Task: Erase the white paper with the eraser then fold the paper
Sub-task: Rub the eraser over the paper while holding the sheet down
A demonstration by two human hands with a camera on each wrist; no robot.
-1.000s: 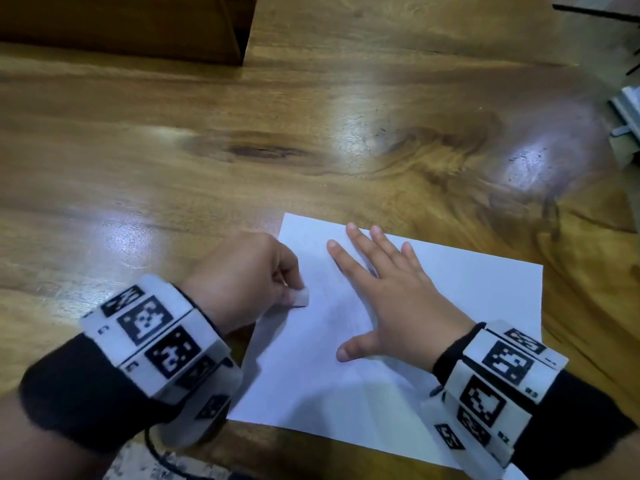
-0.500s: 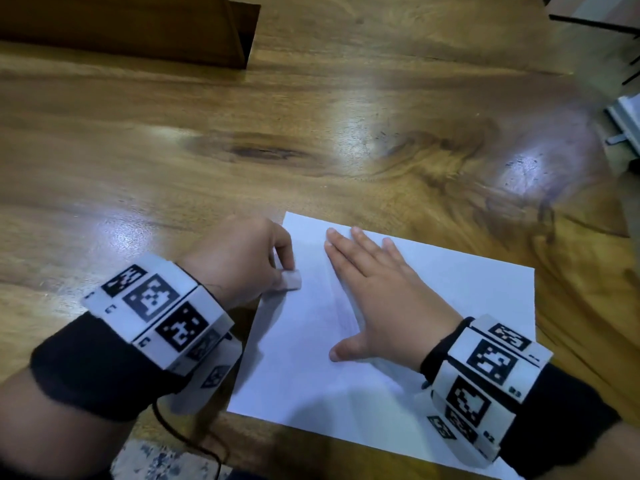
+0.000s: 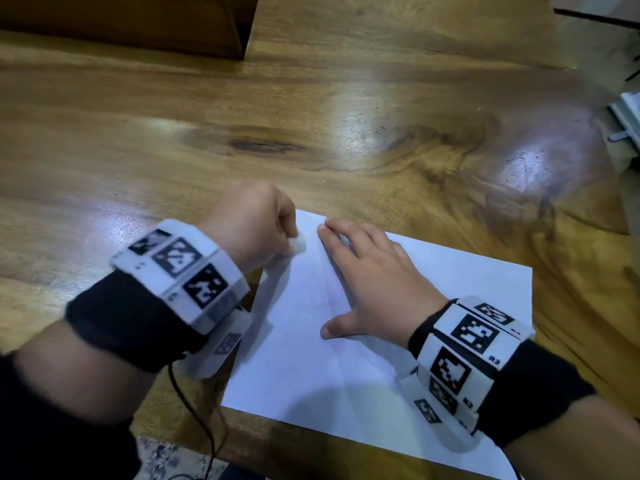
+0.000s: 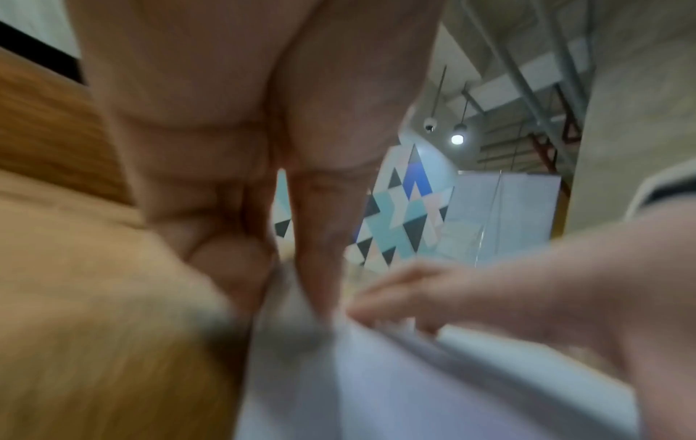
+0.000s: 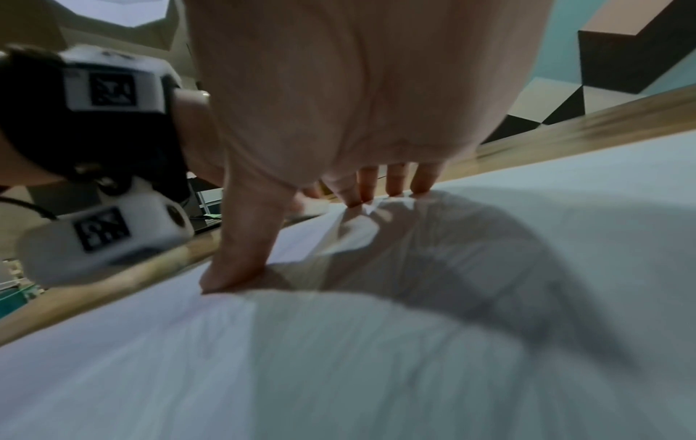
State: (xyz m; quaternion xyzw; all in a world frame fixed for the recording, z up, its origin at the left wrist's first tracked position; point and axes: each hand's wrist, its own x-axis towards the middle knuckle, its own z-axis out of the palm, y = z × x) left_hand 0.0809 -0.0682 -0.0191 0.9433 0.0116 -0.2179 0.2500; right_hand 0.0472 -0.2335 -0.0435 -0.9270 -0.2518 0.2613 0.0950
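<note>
A white sheet of paper [image 3: 433, 296] lies flat on the wooden table [image 3: 311, 133], near its front edge. My left hand [image 3: 258, 220] curls round a small white eraser [image 3: 300, 243] and holds it against the paper's far left corner. In the left wrist view the eraser [image 4: 286, 303] shows blurred between my thumb and fingers on the paper [image 4: 433, 393]. My right hand [image 3: 377, 282] lies flat on the sheet with straight fingers and the thumb spread, pressing it down. The right wrist view shows the fingertips [image 5: 391, 184] and thumb on the paper [image 5: 339, 357].
A dark wooden block [image 3: 138, 26] stands at the table's far left. A white object [image 3: 628, 119] sits past the table's right edge. A black cable [image 3: 194, 410] hangs from my left wristband over the front edge.
My left hand has slid the eraser away from me along the paper's left side, toward the far corner. My right hand has stayed flat on the sheet.
</note>
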